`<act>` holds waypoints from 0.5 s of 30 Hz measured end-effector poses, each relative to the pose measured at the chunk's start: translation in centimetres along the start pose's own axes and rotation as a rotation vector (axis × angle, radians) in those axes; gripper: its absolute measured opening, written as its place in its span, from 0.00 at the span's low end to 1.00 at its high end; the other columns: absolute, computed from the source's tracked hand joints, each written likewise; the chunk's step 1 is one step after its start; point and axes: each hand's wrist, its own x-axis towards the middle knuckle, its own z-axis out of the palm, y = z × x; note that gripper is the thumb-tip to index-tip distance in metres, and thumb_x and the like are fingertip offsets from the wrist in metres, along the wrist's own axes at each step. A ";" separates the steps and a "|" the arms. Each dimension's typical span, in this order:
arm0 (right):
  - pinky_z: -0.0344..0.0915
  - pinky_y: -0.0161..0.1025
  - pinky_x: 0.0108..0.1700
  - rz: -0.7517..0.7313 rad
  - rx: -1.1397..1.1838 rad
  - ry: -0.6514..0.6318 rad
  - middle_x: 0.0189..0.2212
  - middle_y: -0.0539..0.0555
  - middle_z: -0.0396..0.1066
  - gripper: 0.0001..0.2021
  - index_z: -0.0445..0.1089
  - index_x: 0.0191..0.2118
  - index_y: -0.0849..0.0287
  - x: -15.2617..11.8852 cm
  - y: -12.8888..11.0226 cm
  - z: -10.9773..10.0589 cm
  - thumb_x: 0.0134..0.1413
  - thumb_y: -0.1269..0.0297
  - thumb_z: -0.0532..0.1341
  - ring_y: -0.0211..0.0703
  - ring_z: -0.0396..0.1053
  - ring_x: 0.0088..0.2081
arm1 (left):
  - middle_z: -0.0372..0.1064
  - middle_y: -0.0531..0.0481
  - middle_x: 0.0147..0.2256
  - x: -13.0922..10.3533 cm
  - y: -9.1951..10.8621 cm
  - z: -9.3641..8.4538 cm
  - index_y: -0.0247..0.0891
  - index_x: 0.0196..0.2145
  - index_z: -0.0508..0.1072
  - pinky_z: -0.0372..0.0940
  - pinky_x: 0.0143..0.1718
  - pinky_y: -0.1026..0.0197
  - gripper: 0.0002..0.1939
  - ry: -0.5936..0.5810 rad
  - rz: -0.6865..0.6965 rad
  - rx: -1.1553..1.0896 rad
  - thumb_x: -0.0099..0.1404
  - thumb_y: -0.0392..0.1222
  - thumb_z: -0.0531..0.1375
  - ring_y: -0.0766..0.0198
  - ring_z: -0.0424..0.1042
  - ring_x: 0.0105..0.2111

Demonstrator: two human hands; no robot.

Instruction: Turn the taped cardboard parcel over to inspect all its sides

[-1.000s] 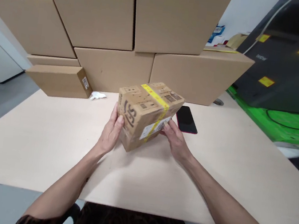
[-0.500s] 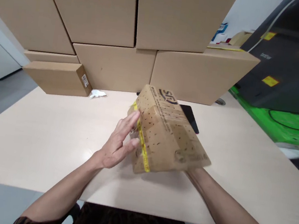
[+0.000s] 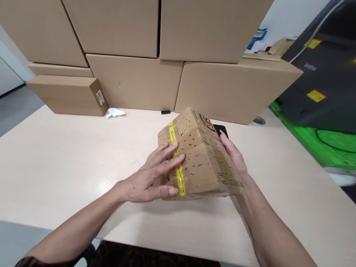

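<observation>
A cardboard box (image 3: 199,160) with dark specks, black print and a strip of yellow tape (image 3: 178,170) is tilted above the table (image 3: 61,170). My left hand (image 3: 156,174) lies along its left side, fingers spread over the tape and thumb at the lower edge. On the far right side of the box, my right hand (image 3: 235,156) presses against it with its thumb showing near the top; the other fingers are hidden behind the box. The box is held between both hands. Behind it a flat black object (image 3: 220,129) shows only in part.
Large cardboard boxes (image 3: 132,83) are stacked along the back of the table. A smaller brown box (image 3: 68,95) stands at the back left, beside a crumpled white paper (image 3: 115,113). A small black piece (image 3: 165,111) lies near the stack. Right of the table is a green surface (image 3: 336,150).
The box has turned, showing more of its taped side. My left fingers have spread onto the tape, and my right hand has come from beneath the box to its right side.
</observation>
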 end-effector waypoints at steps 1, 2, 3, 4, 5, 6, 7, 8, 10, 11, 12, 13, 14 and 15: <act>0.75 0.54 0.55 0.007 0.004 -0.013 0.45 0.58 0.86 0.33 0.78 0.59 0.51 -0.3 -0.2 0.2 0.62 0.32 0.59 0.58 0.82 0.52 | 0.30 0.56 0.81 0.0 0.1 0.3 0.68 0.77 0.45 0.38 0.77 0.23 0.49 -0.020 0.016 0.032 0.69 0.59 0.68 0.36 0.30 0.80; 0.75 0.55 0.55 0.004 0.006 -0.022 0.46 0.58 0.86 0.33 0.77 0.60 0.51 -0.5 -0.4 0.4 0.63 0.32 0.58 0.58 0.82 0.53 | 0.29 0.55 0.81 0.0 0.1 0.5 0.67 0.77 0.45 0.37 0.76 0.21 0.52 -0.033 0.031 0.067 0.66 0.61 0.70 0.34 0.28 0.80; 0.75 0.56 0.56 -0.003 0.009 -0.025 0.48 0.58 0.85 0.32 0.77 0.61 0.50 -0.6 -0.5 0.4 0.64 0.34 0.58 0.58 0.81 0.53 | 0.29 0.53 0.81 0.0 0.2 0.8 0.66 0.78 0.45 0.36 0.76 0.20 0.54 -0.038 0.045 0.101 0.64 0.63 0.71 0.31 0.28 0.80; 0.74 0.57 0.56 -0.010 0.015 -0.021 0.50 0.58 0.85 0.31 0.76 0.61 0.50 -0.5 -0.4 0.3 0.64 0.35 0.59 0.58 0.81 0.54 | 0.29 0.52 0.81 0.0 0.3 1.1 0.66 0.78 0.45 0.35 0.75 0.19 0.56 -0.031 0.056 0.130 0.62 0.64 0.72 0.30 0.28 0.80; 0.74 0.56 0.57 -0.009 0.022 -0.012 0.51 0.57 0.84 0.30 0.76 0.60 0.50 -0.3 -0.4 0.1 0.63 0.36 0.62 0.58 0.81 0.55 | 0.30 0.51 0.81 0.0 0.4 1.4 0.65 0.78 0.45 0.35 0.75 0.18 0.56 -0.015 0.066 0.152 0.62 0.64 0.71 0.29 0.29 0.80; 0.74 0.56 0.57 -0.003 0.031 0.003 0.53 0.56 0.84 0.28 0.77 0.59 0.48 0.0 -0.2 -0.2 0.61 0.37 0.65 0.57 0.81 0.55 | 0.31 0.50 0.81 -0.1 0.6 1.6 0.65 0.78 0.44 0.35 0.75 0.19 0.55 0.009 0.072 0.166 0.63 0.64 0.71 0.29 0.31 0.80; 0.75 0.54 0.56 0.010 0.042 0.028 0.53 0.55 0.83 0.27 0.77 0.58 0.47 0.4 -0.1 -0.7 0.57 0.39 0.69 0.56 0.81 0.54 | 0.31 0.49 0.81 -0.2 0.7 1.8 0.65 0.78 0.42 0.34 0.75 0.19 0.55 0.035 0.075 0.175 0.65 0.63 0.70 0.30 0.33 0.80; 0.75 0.53 0.55 0.028 0.052 0.056 0.53 0.53 0.83 0.27 0.78 0.56 0.45 0.9 0.1 -1.2 0.52 0.42 0.73 0.55 0.81 0.52 | 0.31 0.48 0.81 -0.2 0.8 2.0 0.65 0.78 0.41 0.33 0.76 0.20 0.54 0.058 0.071 0.182 0.67 0.61 0.69 0.31 0.33 0.80; 0.77 0.50 0.49 0.066 0.063 0.106 0.48 0.52 0.85 0.28 0.79 0.52 0.45 1.8 0.7 -2.2 0.43 0.50 0.79 0.53 0.83 0.46 | 0.29 0.47 0.81 -0.4 1.0 2.4 0.65 0.79 0.38 0.30 0.76 0.21 0.53 0.116 0.036 0.187 0.70 0.60 0.67 0.31 0.32 0.80; 0.78 0.49 0.46 0.087 0.060 0.115 0.45 0.51 0.85 0.27 0.79 0.50 0.46 2.1 1.0 -2.5 0.41 0.53 0.80 0.52 0.83 0.43 | 0.26 0.48 0.81 -0.5 1.0 2.5 0.65 0.79 0.37 0.30 0.75 0.21 0.51 0.166 0.004 0.183 0.71 0.59 0.66 0.32 0.31 0.80; 0.78 0.47 0.43 0.109 0.051 0.113 0.41 0.51 0.85 0.26 0.80 0.47 0.48 2.4 1.3 -2.9 0.39 0.55 0.81 0.51 0.82 0.39 | 0.24 0.48 0.81 -0.5 1.0 2.6 0.65 0.79 0.37 0.30 0.75 0.21 0.50 0.231 -0.038 0.172 0.72 0.59 0.64 0.32 0.29 0.80; 0.77 0.45 0.40 0.130 0.036 0.103 0.38 0.51 0.85 0.23 0.81 0.44 0.50 2.6 1.6 -3.1 0.38 0.56 0.81 0.49 0.82 0.36 | 0.22 0.48 0.81 -0.5 0.9 2.6 0.65 0.79 0.36 0.31 0.76 0.21 0.49 0.306 -0.090 0.150 0.74 0.58 0.63 0.33 0.27 0.80; 0.76 0.44 0.37 0.134 0.015 0.084 0.35 0.51 0.85 0.21 0.82 0.41 0.51 2.8 1.9 -3.2 0.38 0.56 0.81 0.48 0.81 0.33 | 0.21 0.48 0.81 -0.5 0.7 2.7 0.64 0.79 0.35 0.31 0.76 0.22 0.48 0.386 -0.154 0.115 0.74 0.58 0.62 0.34 0.25 0.80; 0.76 0.43 0.35 0.124 -0.009 0.063 0.33 0.51 0.84 0.19 0.82 0.39 0.52 2.8 2.1 -3.3 0.39 0.55 0.81 0.47 0.80 0.31 | 0.22 0.46 0.81 -0.4 0.4 2.6 0.61 0.79 0.35 0.32 0.76 0.23 0.48 0.459 -0.226 0.062 0.75 0.59 0.61 0.35 0.25 0.80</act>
